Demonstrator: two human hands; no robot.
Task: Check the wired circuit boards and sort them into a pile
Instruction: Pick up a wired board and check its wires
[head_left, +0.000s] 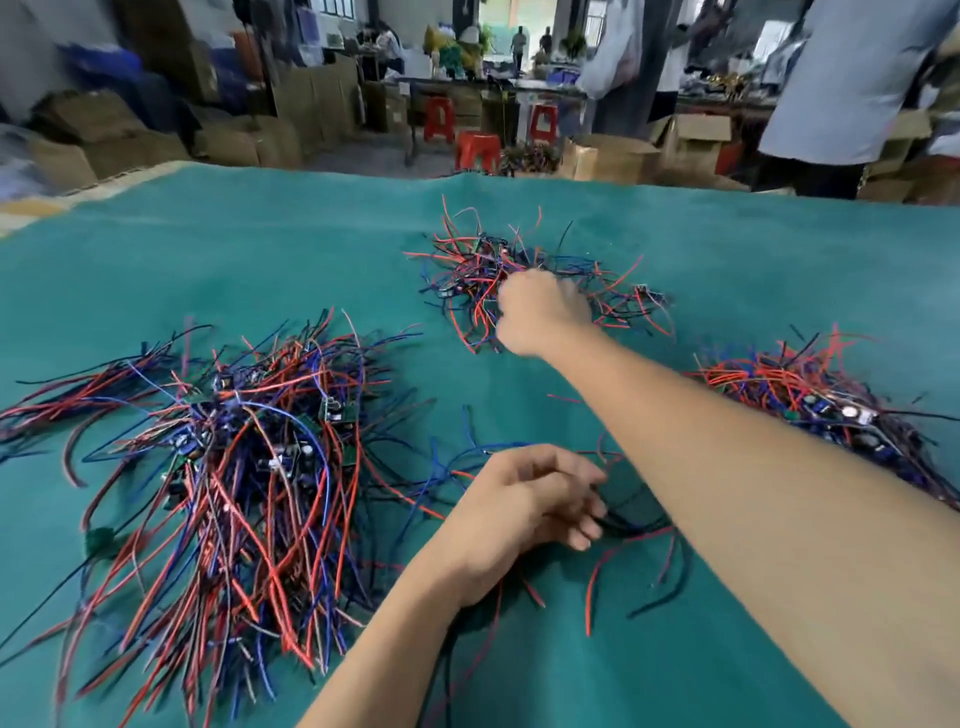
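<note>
We are looking down at a surface (260, 249) covered in teal cloth, with our two bare arms reaching out over it. Nearest to us, our left hand (524, 499) is resting low in the centre, its fingers curled around a few thin dark wires (631, 525) that are trailing off to the right; whether a board is hanging on them we cannot tell. Just left of that hand, a large pile of wired circuit boards (234, 467) is sprawling across the cloth, red, blue and black leads fanning toward us and small green boards showing near its middle. On the right side, a second pile (831, 410) is lying beside our right forearm, with several boards and round components visible along its right edge. Farther out, our right hand (540, 312) is reaching into a smaller, looser far pile (483, 270) near the centre of the cloth; the hand is blurred, its fingers appearing bunched down into the wires, so we cannot tell exactly what it is pinching. Beyond the surface, a workshop is showing: cardboard boxes (104, 140), red plastic stools (478, 148), and a person in a pale shirt (841, 78) standing at the far right.
</note>
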